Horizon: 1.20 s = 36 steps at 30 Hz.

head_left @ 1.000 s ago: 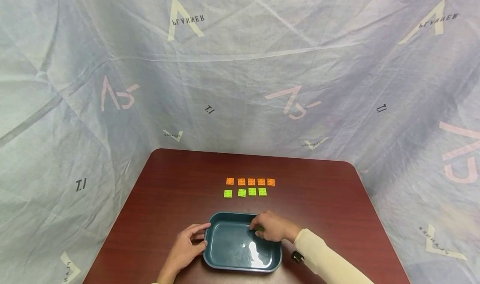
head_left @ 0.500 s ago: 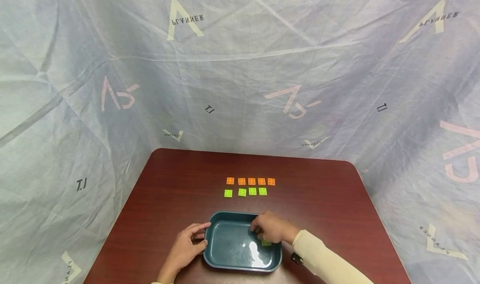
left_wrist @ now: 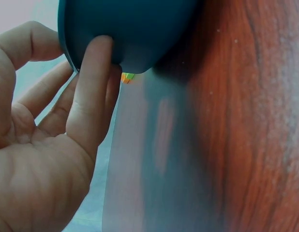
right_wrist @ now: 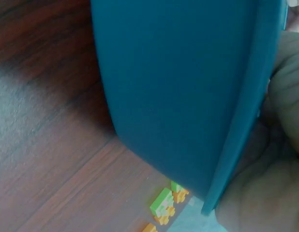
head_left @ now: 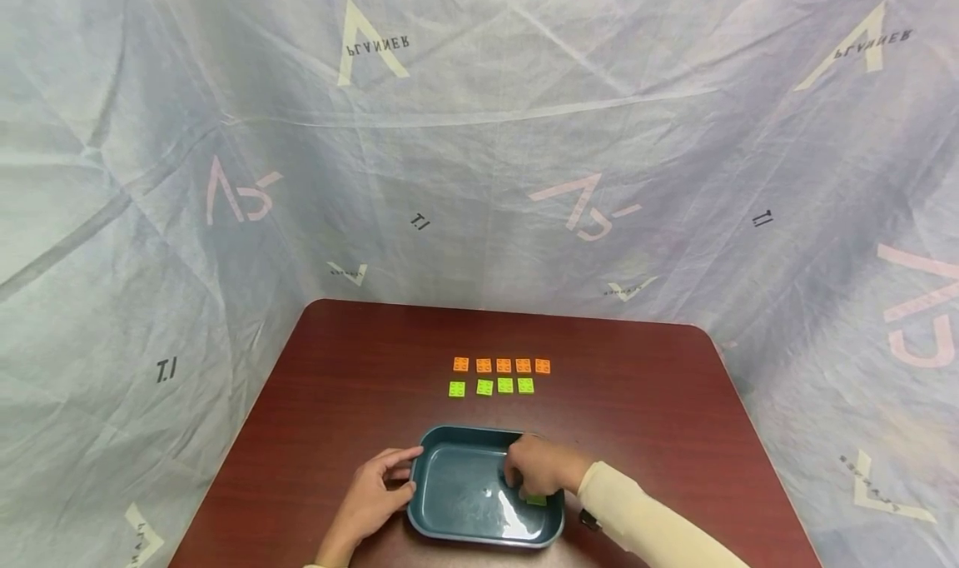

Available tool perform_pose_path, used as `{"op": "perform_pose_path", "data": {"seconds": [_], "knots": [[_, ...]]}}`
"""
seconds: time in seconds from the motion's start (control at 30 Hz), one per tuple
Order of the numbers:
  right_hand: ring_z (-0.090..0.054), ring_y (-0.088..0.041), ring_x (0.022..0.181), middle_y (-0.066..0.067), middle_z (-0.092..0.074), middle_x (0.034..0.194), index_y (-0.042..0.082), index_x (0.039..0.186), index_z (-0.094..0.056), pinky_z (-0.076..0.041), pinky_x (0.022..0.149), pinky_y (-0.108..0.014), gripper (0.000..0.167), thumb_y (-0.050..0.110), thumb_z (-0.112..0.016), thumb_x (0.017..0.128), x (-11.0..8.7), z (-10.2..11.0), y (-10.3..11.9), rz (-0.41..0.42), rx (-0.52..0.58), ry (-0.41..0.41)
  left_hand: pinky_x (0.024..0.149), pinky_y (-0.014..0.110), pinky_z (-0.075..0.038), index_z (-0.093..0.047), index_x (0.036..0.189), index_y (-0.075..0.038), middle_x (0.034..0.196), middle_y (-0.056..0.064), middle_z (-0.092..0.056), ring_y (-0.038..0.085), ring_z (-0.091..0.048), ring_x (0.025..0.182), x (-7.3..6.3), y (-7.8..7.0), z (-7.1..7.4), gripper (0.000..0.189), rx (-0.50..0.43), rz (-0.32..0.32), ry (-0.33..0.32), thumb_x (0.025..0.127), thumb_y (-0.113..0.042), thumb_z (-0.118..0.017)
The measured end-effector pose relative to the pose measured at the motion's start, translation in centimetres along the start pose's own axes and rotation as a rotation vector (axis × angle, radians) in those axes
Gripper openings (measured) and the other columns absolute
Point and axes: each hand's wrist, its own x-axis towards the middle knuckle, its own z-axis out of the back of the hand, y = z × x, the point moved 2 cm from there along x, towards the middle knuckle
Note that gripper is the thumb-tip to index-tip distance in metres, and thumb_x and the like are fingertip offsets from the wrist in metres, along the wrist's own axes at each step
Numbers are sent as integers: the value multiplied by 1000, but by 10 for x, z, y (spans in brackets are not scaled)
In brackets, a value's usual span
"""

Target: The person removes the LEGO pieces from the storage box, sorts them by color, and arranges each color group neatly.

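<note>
A dark teal tray (head_left: pixel 457 489) with a raised wall stands at the front of the table. My left hand (head_left: pixel 377 489) grips its left wall; in the left wrist view one finger presses the outside of the tray (left_wrist: pixel 125 29) while thumb and other fingers reach the rim. My right hand (head_left: pixel 541 465) is inside the tray at the right, fingers curled downward. A lime green brick (head_left: pixel 535 500) shows just under it near the right wall; I cannot tell whether the hidden fingertips hold it. The right wrist view is mostly filled by the tray's outer wall (right_wrist: pixel 178 87).
Behind the tray lie a row of several orange bricks (head_left: pixel 504 366) and, nearer, a row of several green bricks (head_left: pixel 505 386). The dark red table (head_left: pixel 337 385) has a grey cloth (head_left: pixel 479 135) hung around its back and sides.
The green brick, earlier between the right fingers, now shows lower right beneath the hand. The right hand has shifted slightly toward the front. The left hand stays at the tray's left side.
</note>
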Motion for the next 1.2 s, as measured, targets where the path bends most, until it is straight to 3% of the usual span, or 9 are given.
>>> {"op": "perform_pose_path", "data": {"seconds": [0.57, 0.73, 1.03, 1.2], "knots": [[-56, 3, 66, 24, -64, 68, 29, 72, -79, -48, 58, -15, 25, 9, -93, 70, 0, 0, 3, -53, -26, 213, 79, 24, -61, -71, 139, -15, 137, 10, -68, 29, -71, 117, 2, 0, 0, 48, 12, -6, -9, 92, -5, -75], [-56, 5, 65, 25, -63, 63, 30, 68, -79, -47, 58, -14, 22, 14, -94, 72, -2, 0, 6, -31, -91, 262, 80, 23, -60, -72, 139, -16, 136, 8, -68, 28, -72, 116, 1, -1, 0, 49, 26, -12, -19, 92, -4, -74], [-54, 7, 61, 27, -65, 61, 31, 68, -81, -44, 56, -11, 19, 16, -93, 70, -7, 0, 11, 18, -139, 287, 84, 23, -59, -72, 138, -19, 136, 5, -68, 26, -72, 116, 1, -1, 0, 48, 51, -14, -22, 92, -6, -75], [-52, 8, 62, 29, -64, 62, 32, 69, -80, -44, 58, -10, 23, 11, -90, 70, -8, 0, 9, 38, -72, 301, 83, 23, -59, -72, 138, -20, 137, 6, -68, 26, -71, 116, 1, 0, 1, 48, 54, -11, -23, 92, -6, -75]]}}
